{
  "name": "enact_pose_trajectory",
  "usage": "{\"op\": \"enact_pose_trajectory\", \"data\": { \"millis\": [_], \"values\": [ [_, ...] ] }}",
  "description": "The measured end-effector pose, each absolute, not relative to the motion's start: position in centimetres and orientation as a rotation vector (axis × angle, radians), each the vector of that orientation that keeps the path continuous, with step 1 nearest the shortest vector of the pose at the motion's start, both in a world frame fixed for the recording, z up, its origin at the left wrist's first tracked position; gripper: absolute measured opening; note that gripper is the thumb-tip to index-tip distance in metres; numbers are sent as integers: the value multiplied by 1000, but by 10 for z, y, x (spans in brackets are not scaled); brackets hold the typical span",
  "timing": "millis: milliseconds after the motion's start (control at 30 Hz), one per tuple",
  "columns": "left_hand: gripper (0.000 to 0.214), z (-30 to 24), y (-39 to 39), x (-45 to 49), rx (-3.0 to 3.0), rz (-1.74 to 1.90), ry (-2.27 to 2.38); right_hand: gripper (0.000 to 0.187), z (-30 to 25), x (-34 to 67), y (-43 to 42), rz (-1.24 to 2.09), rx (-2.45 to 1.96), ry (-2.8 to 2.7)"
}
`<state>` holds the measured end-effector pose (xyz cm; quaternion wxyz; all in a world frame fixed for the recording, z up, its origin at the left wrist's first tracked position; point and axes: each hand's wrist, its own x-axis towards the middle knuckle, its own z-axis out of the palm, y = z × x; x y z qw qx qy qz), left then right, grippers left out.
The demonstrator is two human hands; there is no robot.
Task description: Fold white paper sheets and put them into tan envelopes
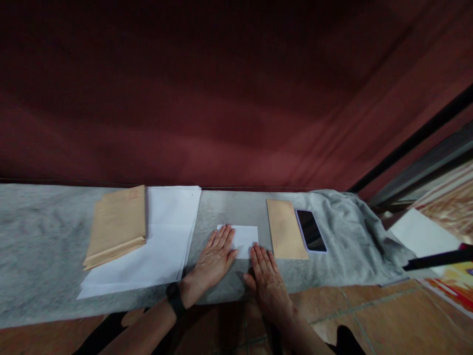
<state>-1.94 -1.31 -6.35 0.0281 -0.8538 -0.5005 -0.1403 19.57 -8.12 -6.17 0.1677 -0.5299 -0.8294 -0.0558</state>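
A small white sheet of paper (245,237), perhaps folded, lies on the grey cloth between my hands. My left hand (217,254) rests flat over its left side, fingers stretched out and nothing gripped. Against its lower right corner lie the fingertips of my right hand (266,276), also flat with the thumb apart. Just right of the paper is a single brown envelope (286,231). To my left, a stack of brown envelopes (120,217) sits on a pile of large white sheets (166,246).
A phone (311,230) with a pale purple case lies beside the single envelope. The grey cloth (229,204) covers the narrow surface and bunches up at the right. A dark red wall or curtain (221,123) rises behind it. Tiled floor (399,315) shows in front.
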Motion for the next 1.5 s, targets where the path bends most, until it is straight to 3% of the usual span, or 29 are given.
{"op": "enact_pose_trajectory", "data": {
  "millis": [467, 867, 1233, 1500],
  "values": [
    [58, -46, 4, -29, -2519, -402, -1758, 63, -64, 194, -75, -306, -1554, -2270],
    [54, -45, -15, -4, -2811, -428, -1414, 55, -52, 186, -42, 16, -1625, -2266],
    [60, -48, -3, -12, -2615, -381, -1697, 61, -53, 183, -21, 24, -1791, -2191],
    [53, -37, 8, -24, -2593, -443, -1745, 62, -50, 182, -19, 55, -1835, -2171]
  ]
}}
